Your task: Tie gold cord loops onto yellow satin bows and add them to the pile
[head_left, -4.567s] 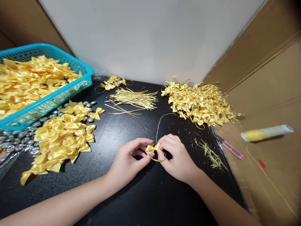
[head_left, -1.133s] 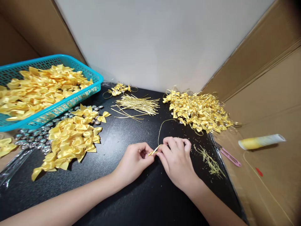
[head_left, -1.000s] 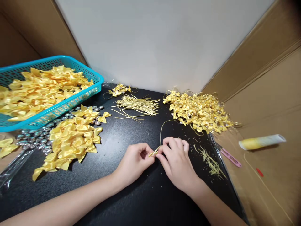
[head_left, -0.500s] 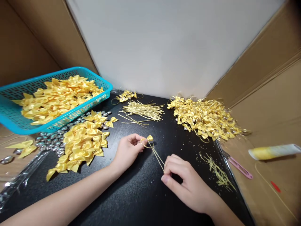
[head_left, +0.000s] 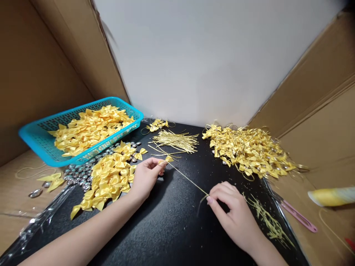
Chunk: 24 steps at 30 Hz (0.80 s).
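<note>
My left hand (head_left: 149, 176) pinches a small yellow ribbon bow (head_left: 168, 159) between thumb and fingers, above the black table. A thin gold cord (head_left: 188, 180) runs taut from the bow down to my right hand (head_left: 231, 212). There my right thumb and forefinger are closed on the cord, and a loose end hangs below them, blurred. Left of my left hand lies a heap of yellow bows (head_left: 111, 181) beside silvery beads (head_left: 79, 173). Behind the hands rests a bundle of cut gold cords (head_left: 176, 141). Whether a bead sits on the held bow is hidden.
A blue basket (head_left: 44, 157) full of yellow bows stands back left. Corded bows (head_left: 249, 151) are piled back right. Near my right hand are cord scraps (head_left: 267, 218), a pink-handled tool (head_left: 299, 218) and a yellow-white roll (head_left: 331, 196). Cardboard (head_left: 313, 99) and a white wall (head_left: 208, 55) surround the table.
The cord has been drawn out straight, and the loop at the bow has closed. My hands are farther apart. The whole view has shifted somewhat.
</note>
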Motion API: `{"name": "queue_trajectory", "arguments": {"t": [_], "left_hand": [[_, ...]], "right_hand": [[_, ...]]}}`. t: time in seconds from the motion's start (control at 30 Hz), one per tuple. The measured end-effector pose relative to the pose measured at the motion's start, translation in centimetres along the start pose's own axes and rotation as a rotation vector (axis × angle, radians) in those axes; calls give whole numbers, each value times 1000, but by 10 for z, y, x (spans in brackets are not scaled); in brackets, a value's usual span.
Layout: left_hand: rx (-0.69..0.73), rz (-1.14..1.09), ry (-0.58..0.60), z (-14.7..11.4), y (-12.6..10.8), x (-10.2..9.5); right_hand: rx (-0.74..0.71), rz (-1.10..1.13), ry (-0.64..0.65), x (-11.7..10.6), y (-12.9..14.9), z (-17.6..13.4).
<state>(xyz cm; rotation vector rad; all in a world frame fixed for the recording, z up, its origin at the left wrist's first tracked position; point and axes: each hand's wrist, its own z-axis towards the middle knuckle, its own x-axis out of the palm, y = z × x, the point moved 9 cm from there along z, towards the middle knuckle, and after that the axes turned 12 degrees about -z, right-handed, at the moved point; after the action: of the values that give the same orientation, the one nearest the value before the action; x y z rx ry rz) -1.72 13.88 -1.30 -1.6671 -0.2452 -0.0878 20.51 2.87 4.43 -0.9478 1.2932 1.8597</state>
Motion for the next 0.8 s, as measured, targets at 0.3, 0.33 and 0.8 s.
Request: {"name": "queue_trajectory", "arguments": {"t": [0.3, 0.33, 0.8], "left_hand": [[-98, -325, -64, 12, -3, -7], [-101, -339, -62, 13, -3, -7], [-273, -512, 50, 10, -7, 5]], "right_hand": [[73, -152, -78, 3, -29, 3], [103, -151, -90, 2, -33, 3], [813, 1174, -132, 32, -99, -4]]}}
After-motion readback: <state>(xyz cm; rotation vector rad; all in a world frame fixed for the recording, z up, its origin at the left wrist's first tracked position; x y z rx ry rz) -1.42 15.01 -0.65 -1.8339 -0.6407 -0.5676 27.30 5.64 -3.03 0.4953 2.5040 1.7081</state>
